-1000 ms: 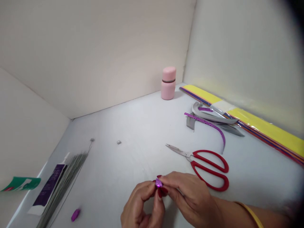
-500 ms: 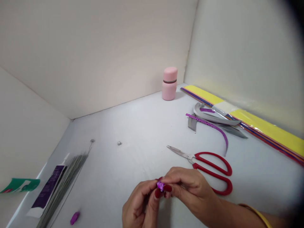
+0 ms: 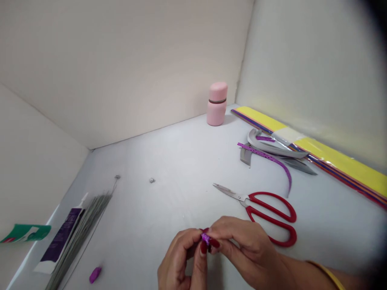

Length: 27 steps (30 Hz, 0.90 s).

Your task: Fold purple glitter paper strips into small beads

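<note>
A pink flask (image 3: 217,112) stands upright on the pale counter (image 3: 169,157), close to the corner where the back wall (image 3: 136,60) meets the right-hand wall (image 3: 302,68). Along that right-hand wall lies a long flat pack (image 3: 338,155) (yellow on top, with blue, orange and red edges showing) in shiny clear wrap. At the far left, a purple-and-white tube (image 3: 62,237) lies beside a bundle of thin wires (image 3: 83,235), and a green piece (image 3: 27,233) with white and red markings sits near the view's edge.
</note>
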### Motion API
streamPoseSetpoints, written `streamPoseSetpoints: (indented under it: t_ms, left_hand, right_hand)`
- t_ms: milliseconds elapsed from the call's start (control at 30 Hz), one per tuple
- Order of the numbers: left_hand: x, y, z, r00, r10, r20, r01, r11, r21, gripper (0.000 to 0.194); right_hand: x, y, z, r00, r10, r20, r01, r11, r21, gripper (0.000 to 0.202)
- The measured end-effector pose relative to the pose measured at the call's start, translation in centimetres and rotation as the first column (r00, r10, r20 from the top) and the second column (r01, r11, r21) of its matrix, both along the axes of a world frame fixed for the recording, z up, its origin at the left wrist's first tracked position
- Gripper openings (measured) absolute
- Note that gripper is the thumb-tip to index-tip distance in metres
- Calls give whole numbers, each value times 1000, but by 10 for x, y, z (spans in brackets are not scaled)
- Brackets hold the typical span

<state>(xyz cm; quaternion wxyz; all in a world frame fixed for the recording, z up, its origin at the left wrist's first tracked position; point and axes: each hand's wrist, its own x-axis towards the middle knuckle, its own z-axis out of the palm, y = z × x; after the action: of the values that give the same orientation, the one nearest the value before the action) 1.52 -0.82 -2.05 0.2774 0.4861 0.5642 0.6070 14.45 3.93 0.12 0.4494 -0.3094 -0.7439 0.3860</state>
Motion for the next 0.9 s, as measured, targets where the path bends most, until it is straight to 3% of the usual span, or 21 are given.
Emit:
streamPoseSetpoints:
  t_ms: [200, 267, 500, 900]
  left_hand:
    - [-5, 4, -5, 997, -63, 39, 62, 998, 33, 8]
    - [-7, 5, -6, 998, -69, 11, 68, 997, 43, 11]
    - [-10, 3, -5, 996, -30, -83, 31, 999, 9, 16]
    - [-13, 5, -3, 940, 47, -338, 14, 984, 178, 15]
  right_hand:
    - [-3, 2, -2, 998, -27, -57, 10, 958, -285, 10]
    - [-4, 4, -1, 998, -2, -62, -18, 952, -305, 11]
    - [-3, 7, -1, 998, -45, -40, 34, 968, -248, 8]
    - [2, 6, -2, 997, -7, 79, 8, 1000, -6, 13]
